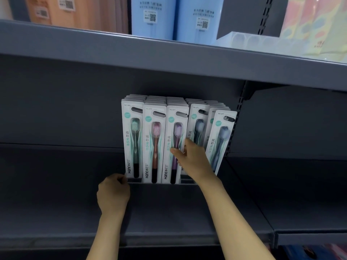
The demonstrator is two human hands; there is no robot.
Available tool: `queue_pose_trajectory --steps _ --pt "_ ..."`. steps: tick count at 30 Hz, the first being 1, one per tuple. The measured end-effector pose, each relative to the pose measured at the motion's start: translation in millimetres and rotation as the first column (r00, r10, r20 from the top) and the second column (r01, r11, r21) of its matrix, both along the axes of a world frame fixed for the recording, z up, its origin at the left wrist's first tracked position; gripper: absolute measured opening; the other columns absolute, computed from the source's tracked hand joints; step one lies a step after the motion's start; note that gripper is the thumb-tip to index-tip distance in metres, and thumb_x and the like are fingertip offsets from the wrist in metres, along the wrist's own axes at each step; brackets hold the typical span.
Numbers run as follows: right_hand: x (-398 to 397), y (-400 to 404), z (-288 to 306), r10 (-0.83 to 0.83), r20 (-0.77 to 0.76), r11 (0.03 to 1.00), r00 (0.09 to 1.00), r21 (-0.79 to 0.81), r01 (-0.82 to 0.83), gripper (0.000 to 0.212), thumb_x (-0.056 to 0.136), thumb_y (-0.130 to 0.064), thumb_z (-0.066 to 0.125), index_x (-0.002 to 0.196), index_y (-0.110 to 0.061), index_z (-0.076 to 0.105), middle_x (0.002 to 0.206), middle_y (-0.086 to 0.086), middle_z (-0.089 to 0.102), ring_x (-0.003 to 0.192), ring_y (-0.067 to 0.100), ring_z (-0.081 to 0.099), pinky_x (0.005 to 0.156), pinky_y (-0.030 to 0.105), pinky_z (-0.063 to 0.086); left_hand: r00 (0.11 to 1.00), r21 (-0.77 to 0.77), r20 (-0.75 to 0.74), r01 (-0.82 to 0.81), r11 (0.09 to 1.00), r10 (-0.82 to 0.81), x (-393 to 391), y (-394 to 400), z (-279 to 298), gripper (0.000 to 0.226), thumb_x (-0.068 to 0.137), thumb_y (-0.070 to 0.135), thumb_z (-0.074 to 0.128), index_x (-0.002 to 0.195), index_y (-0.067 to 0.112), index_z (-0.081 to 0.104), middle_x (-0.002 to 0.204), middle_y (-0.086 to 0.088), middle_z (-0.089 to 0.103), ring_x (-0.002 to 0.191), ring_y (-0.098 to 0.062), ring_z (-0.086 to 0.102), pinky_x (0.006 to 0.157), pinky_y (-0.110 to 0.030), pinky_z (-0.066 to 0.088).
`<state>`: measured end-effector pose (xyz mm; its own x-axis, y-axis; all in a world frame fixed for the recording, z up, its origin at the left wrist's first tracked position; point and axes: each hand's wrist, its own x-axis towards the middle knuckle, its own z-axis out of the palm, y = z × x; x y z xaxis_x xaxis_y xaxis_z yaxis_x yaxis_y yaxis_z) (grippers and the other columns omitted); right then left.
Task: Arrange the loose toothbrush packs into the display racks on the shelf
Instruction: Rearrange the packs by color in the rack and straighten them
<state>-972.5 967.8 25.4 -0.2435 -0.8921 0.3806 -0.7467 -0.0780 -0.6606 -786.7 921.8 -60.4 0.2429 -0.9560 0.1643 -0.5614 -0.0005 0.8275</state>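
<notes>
Grey shelf (56,194) is carrying a rack (185,182) of upright packs. The left hand (113,194) is gripping the rack's front left corner, fingers curled. Green pack (133,139), pink pack (154,145) and purple pack (173,145) are standing side by side. The right hand (193,158) is pinching the purple pack's right edge. A blue pack (220,141) is leaning at the far right.
</notes>
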Motion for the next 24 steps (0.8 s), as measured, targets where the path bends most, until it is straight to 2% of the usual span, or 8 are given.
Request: queue_pose_trajectory --steps 3,6,7,9,11,14,20,24 --pt "4 2 4 -0.044 -0.023 0.999 0.999 -0.025 0.043 0.042 0.092 -0.031 0.058 0.065 -0.018 0.029 0.059 0.000 0.033 0.049 0.009 0.031 0.044 0.016 0.031 1.000 0.014 0.013 0.003 1.000 -0.004 0 1 0 0.019 0.092 0.008 0.055 0.101 0.005 0.071 0.098 -0.020 0.069 0.089 -0.039 0.062 0.066 -0.031 0.039" --pt "7 5 7 -0.105 -0.066 0.993 0.992 -0.067 0.100 0.042 0.089 -0.032 0.063 0.064 -0.017 0.032 0.062 -0.003 0.035 0.052 0.006 0.031 0.045 0.015 0.029 1.000 0.023 0.016 0.000 1.000 0.000 -1 2 1 0.018 0.092 0.007 0.053 0.100 0.004 0.070 0.098 -0.021 0.068 0.089 -0.038 0.061 0.067 -0.031 0.039" --pt "7 7 8 -0.121 -0.090 0.990 0.989 -0.083 0.113 0.038 0.088 -0.033 0.064 0.068 -0.016 0.037 0.066 -0.004 0.039 0.056 0.005 0.035 0.048 0.014 0.028 1.000 0.022 0.015 -0.001 1.000 0.001 -1 2 1 0.018 0.092 0.006 0.053 0.099 0.004 0.070 0.098 -0.021 0.067 0.089 -0.038 0.061 0.068 -0.032 0.040" --pt "8 10 10 -0.141 -0.110 0.987 0.984 -0.098 0.131 0.031 0.086 -0.036 0.064 0.090 -0.009 0.050 0.085 0.000 0.050 0.075 0.009 0.046 0.062 0.014 0.032 1.000 0.018 0.011 0.000 1.000 -0.001 -1 3 2 0.018 0.091 0.006 0.053 0.099 0.004 0.069 0.098 -0.022 0.067 0.090 -0.039 0.061 0.068 -0.032 0.040" --pt "10 12 13 -0.146 -0.095 0.984 0.985 -0.115 0.135 0.043 0.087 -0.037 0.064 0.112 -0.005 0.050 0.105 0.006 0.055 0.096 0.016 0.051 0.074 0.018 0.036 1.000 0.015 0.014 0.003 1.000 -0.003 -2 2 1 0.018 0.091 0.005 0.053 0.100 0.002 0.069 0.098 -0.022 0.067 0.090 -0.039 0.061 0.068 -0.032 0.039" --pt "16 18 17 -0.159 -0.085 0.979 0.984 -0.146 0.145 0.047 0.088 -0.038 0.061 0.118 -0.005 0.046 0.115 0.008 0.054 0.107 0.020 0.051 0.077 0.019 0.035 1.000 0.007 0.020 0.005 1.000 -0.005 -2 4 1 0.019 0.091 0.002 0.052 0.101 0.000 0.068 0.099 -0.023 0.066 0.090 -0.039 0.060 0.068 -0.031 0.038" --pt "14 37 23 -0.237 0.003 0.923 0.972 -0.313 0.226 0.048 0.093 -0.039 0.052 0.130 -0.009 0.045 0.119 0.004 0.053 0.102 0.016 0.056 0.079 0.015 0.038 1.000 -0.041 -0.006 -0.014 0.999 0.014 -2 5 3 0.020 0.091 0.005 0.058 0.107 -0.004 0.065 0.103 -0.027 0.064 0.094 -0.040 0.059 0.073 -0.036 0.043" --pt "1 42 24 -0.237 0.019 0.918 0.971 -0.323 0.230 0.036 0.093 -0.036 0.053 0.117 -0.010 0.055 0.104 0.001 0.059 0.088 0.015 0.059 0.077 0.022 0.047 0.997 -0.117 -0.054 -0.060 0.991 0.054 -8 13 7 0.032 0.089 0.012 0.064 0.113 -0.006 0.053 0.108 -0.027 0.059 0.094 -0.042 0.056 0.069 -0.035 0.036"
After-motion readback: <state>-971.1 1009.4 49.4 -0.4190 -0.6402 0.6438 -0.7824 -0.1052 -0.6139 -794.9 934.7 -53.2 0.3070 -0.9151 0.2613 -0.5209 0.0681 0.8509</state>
